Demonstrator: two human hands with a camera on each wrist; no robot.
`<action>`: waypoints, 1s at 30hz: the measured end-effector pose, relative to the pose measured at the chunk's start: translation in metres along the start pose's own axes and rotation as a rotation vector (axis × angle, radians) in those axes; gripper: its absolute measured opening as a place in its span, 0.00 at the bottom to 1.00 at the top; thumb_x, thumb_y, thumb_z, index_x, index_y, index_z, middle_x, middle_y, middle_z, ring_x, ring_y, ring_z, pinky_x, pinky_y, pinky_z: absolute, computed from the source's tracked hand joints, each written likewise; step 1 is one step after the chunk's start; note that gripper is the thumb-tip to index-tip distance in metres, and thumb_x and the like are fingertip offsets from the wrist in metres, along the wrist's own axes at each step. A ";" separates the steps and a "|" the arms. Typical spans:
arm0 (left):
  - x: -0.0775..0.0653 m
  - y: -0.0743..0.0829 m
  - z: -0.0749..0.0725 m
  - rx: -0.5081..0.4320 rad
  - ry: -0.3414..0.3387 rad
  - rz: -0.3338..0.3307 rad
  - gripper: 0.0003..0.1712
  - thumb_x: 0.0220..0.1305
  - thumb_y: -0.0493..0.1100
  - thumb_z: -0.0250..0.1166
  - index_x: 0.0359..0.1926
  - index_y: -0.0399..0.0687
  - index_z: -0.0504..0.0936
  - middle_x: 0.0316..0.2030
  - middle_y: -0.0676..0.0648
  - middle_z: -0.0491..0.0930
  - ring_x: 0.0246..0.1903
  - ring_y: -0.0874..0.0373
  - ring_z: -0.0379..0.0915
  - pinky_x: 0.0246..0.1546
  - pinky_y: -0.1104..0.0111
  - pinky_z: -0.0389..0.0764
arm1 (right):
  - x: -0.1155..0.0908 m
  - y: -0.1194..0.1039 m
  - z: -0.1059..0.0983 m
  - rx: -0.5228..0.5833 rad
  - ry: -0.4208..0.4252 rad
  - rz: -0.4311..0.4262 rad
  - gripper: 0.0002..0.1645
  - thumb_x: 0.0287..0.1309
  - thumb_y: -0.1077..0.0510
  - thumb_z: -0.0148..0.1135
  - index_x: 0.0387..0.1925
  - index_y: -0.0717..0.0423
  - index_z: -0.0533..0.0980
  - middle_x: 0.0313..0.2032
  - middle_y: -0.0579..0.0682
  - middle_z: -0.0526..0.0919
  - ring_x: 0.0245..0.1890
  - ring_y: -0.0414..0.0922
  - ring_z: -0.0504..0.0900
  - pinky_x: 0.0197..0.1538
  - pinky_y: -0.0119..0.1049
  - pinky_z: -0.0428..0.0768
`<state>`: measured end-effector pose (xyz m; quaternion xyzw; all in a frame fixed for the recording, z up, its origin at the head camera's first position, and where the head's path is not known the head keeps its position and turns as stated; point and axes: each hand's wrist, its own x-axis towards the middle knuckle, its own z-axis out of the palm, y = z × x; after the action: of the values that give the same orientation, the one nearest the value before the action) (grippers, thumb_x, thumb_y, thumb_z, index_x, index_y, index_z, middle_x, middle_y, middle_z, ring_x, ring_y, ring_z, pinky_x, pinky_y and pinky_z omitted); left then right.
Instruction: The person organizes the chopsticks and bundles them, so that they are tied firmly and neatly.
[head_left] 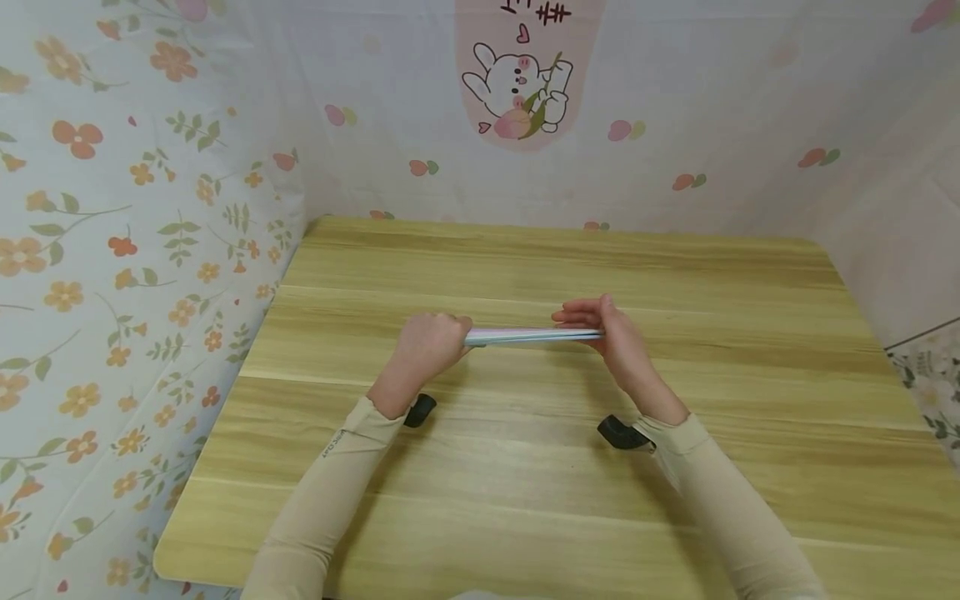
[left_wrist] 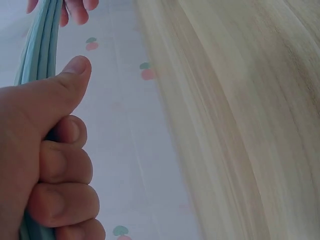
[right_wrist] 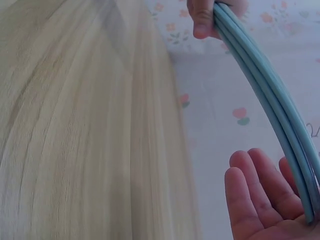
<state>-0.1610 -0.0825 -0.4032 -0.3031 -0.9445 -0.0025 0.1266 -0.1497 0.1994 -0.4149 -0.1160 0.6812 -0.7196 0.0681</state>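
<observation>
Left hand (head_left: pixel 433 346) grips one bluish layered bundle (head_left: pixel 532 335); right hand (head_left: pixel 618 343) touches it

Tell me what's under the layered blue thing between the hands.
Wooden table. The layered blue thing is held above it, gripped by the left hand. In the head view, it covers a narrow strip of table, so that part can't be seen.
</observation>
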 end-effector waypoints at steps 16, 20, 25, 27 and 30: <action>0.000 0.002 -0.005 -0.029 -0.017 -0.007 0.25 0.58 0.60 0.65 0.20 0.47 0.70 0.12 0.54 0.61 0.12 0.63 0.54 0.10 0.70 0.60 | 0.001 0.000 0.005 0.089 -0.037 -0.006 0.46 0.70 0.35 0.29 0.55 0.75 0.70 0.46 0.48 0.85 0.48 0.46 0.83 0.54 0.30 0.76; -0.001 0.002 -0.003 0.014 0.022 0.017 0.25 0.59 0.60 0.64 0.20 0.46 0.72 0.11 0.53 0.63 0.12 0.64 0.52 0.09 0.71 0.59 | 0.002 -0.001 0.004 0.005 -0.031 -0.027 0.43 0.73 0.39 0.27 0.54 0.75 0.71 0.47 0.50 0.84 0.49 0.47 0.82 0.55 0.28 0.75; -0.002 0.002 -0.002 0.045 0.047 0.044 0.25 0.59 0.60 0.64 0.19 0.46 0.72 0.11 0.53 0.62 0.11 0.65 0.50 0.09 0.72 0.58 | 0.004 -0.003 0.005 -0.120 -0.001 -0.033 0.43 0.74 0.39 0.26 0.54 0.71 0.74 0.49 0.57 0.82 0.49 0.44 0.81 0.55 0.26 0.74; -0.001 0.002 -0.003 0.036 0.039 0.053 0.25 0.59 0.60 0.64 0.20 0.46 0.73 0.11 0.53 0.61 0.11 0.65 0.50 0.09 0.72 0.58 | 0.004 -0.003 0.005 -0.136 0.009 -0.041 0.43 0.73 0.39 0.26 0.54 0.72 0.74 0.50 0.60 0.81 0.48 0.43 0.82 0.54 0.27 0.74; 0.000 0.002 -0.005 0.015 0.013 0.057 0.24 0.58 0.60 0.64 0.21 0.46 0.73 0.11 0.53 0.62 0.11 0.65 0.51 0.09 0.73 0.58 | 0.004 -0.003 0.007 -0.160 0.025 -0.056 0.43 0.73 0.39 0.27 0.53 0.71 0.74 0.49 0.60 0.82 0.47 0.42 0.82 0.53 0.27 0.75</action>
<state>-0.1590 -0.0815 -0.3989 -0.3289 -0.9347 0.0060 0.1350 -0.1515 0.1923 -0.4110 -0.1313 0.7337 -0.6660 0.0300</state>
